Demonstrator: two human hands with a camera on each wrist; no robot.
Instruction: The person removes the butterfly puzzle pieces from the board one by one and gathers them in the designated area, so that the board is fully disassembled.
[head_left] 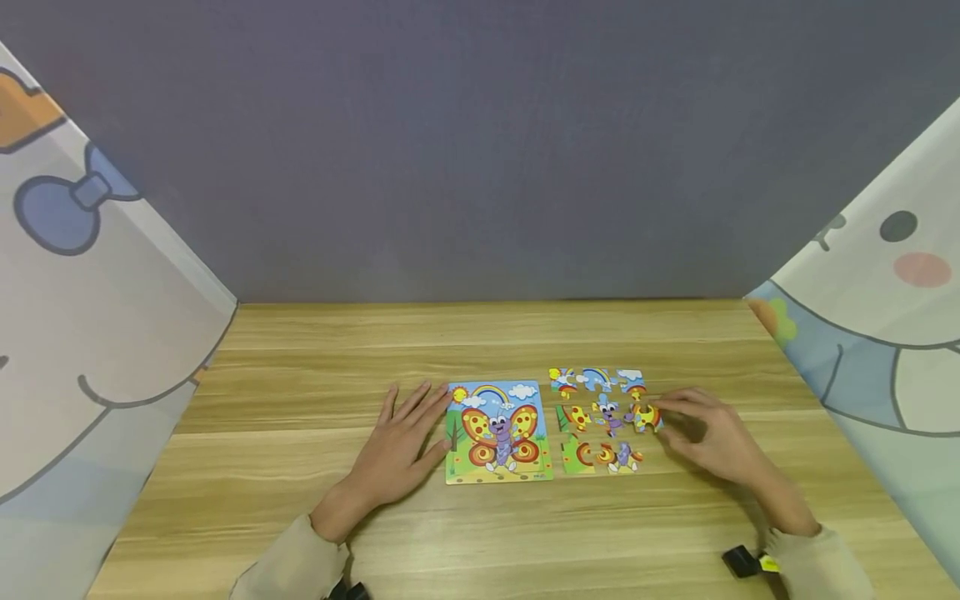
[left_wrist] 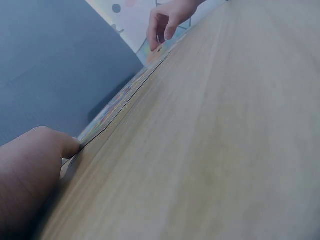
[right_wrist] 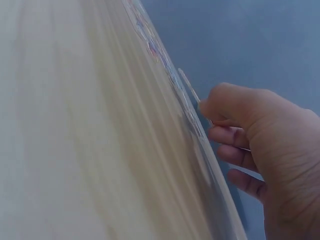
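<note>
A square butterfly picture board (head_left: 498,433) lies flat near the middle of the table. My left hand (head_left: 405,450) rests palm down at its left side, fingers straight, with fingertips and thumb at the board's edge. To the right of the board, loose jigsaw pieces (head_left: 596,379) lie in rough rows, showing parts of a rainbow, a butterfly and grass. At the right end of the middle row, my right hand (head_left: 708,433) pinches a yellow and red jigsaw piece (head_left: 647,417) between thumb and fingers. The right wrist view shows this thin piece (right_wrist: 188,83) edge-on, tilted above the others.
The wood-grain table (head_left: 465,533) runs back to a dark grey wall (head_left: 480,150). Cartoon-printed panels (head_left: 97,317) rise on both sides. A small black object (head_left: 741,562) with a yellow tag is beside the right sleeve (head_left: 817,567).
</note>
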